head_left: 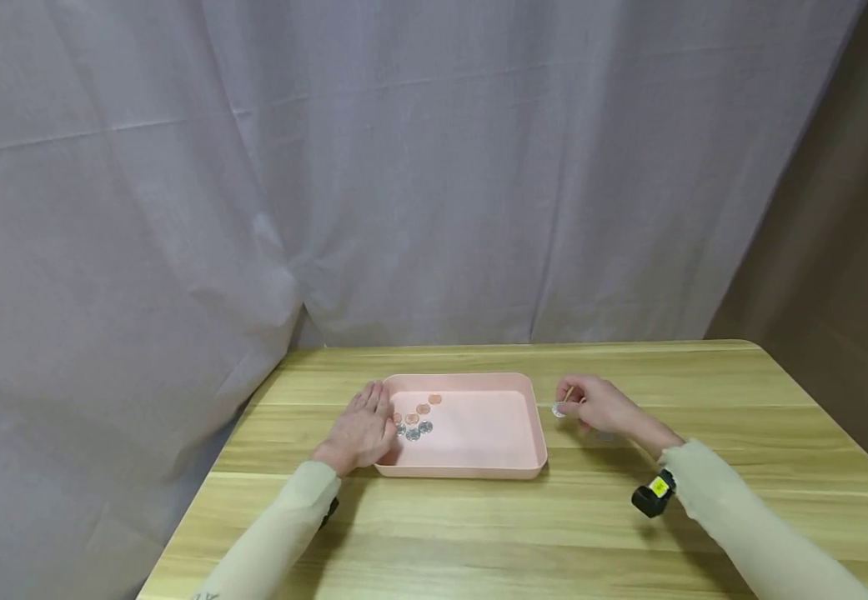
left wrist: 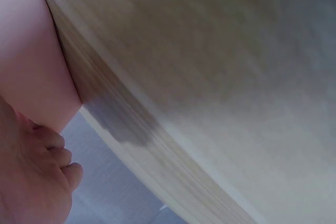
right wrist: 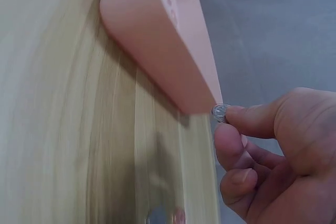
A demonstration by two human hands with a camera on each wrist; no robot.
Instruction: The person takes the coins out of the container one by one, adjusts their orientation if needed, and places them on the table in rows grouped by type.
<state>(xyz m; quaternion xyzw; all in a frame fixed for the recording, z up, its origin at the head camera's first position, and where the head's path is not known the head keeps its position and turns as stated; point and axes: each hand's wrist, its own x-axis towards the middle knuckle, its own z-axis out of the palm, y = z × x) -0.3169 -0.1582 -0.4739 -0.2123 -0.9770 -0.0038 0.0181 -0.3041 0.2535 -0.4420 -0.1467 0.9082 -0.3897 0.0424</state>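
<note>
A pink tray (head_left: pixel 471 472) lies on the wooden table. Along its left side rests my left hand (head_left: pixel 361 425), fingers straight and close together over the rim. In the left wrist view, the left hand (left wrist: pixel 37 177) is at the tray's outer wall (left wrist: pixel 37 66). Several coins, copper (head_left: pixel 435 399) and silver (head_left: pixel 413 435), are grouped in the tray's left part. Right of the tray, my right hand (head_left: pixel 599 403) pinches a silver coin (right wrist: pixel 220 112) between thumb and forefinger, above the table. Its other fingers are bent.
Beneath the right wrist, more coins lie on the table: a silver coin (right wrist: pixel 156 215) and a copper coin (right wrist: pixel 179 215) at the lower edge of the right wrist view. A grey curtain (head_left: pixel 434 208) hangs behind the wooden table (head_left: pixel 434 533).
</note>
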